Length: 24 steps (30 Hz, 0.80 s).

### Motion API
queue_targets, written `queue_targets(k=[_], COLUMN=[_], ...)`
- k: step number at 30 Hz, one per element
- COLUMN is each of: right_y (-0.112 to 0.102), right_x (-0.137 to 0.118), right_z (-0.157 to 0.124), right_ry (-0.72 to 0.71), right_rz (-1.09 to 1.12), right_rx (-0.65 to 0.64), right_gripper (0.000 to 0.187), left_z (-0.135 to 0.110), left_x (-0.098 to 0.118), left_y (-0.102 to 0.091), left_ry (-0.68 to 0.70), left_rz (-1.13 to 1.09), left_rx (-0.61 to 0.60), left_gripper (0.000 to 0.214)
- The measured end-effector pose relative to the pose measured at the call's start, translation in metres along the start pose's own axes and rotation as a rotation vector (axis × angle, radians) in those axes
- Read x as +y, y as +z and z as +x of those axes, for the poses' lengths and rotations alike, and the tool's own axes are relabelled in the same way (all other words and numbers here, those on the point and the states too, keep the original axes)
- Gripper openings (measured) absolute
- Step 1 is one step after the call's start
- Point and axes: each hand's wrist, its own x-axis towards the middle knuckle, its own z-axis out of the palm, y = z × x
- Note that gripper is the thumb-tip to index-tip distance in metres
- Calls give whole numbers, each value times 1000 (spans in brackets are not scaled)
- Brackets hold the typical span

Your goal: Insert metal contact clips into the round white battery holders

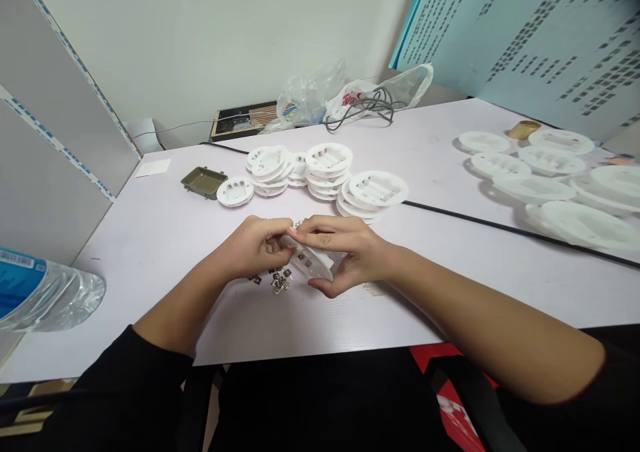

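Between my two hands, just above the table, is a round white plastic battery housing (311, 263), tilted, with small metal contacts in it. My right hand (350, 249) grips its edge, fingers on top and thumb below. With thumb and fingers closed at its left rim, my left hand (265, 247) also holds the housing; part of that grip is hidden. Under the hands lies a loose pile of small metal battery contacts (280, 281). Behind them stand stacks of similar white housings (327, 162), several showing metal contacts in their slots.
An olive-green box (204, 182) sits left of the stacks. More white housings (535, 189) spread at the right, past a black cable (465, 219). A clear water bottle (55, 299) lies at the left edge. Plastic bags (350, 99) and a dark tray (240, 122) are at the back.
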Motion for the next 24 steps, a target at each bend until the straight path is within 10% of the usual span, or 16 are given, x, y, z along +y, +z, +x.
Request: queue_targets(k=[17,24], right_y=[-3,-4], right_x=[1,3], right_z=[3,3], right_ry=[42,101], right_rz=[-77,-144], right_rx=[73,130], right_gripper=[81,80], left_z=[-1,0], left_x=[-8,-21], left_y=[-1,-14], left_ry=[36,-136], left_rz=[-84,40], left_rx=[52,357], left_gripper=[19,24])
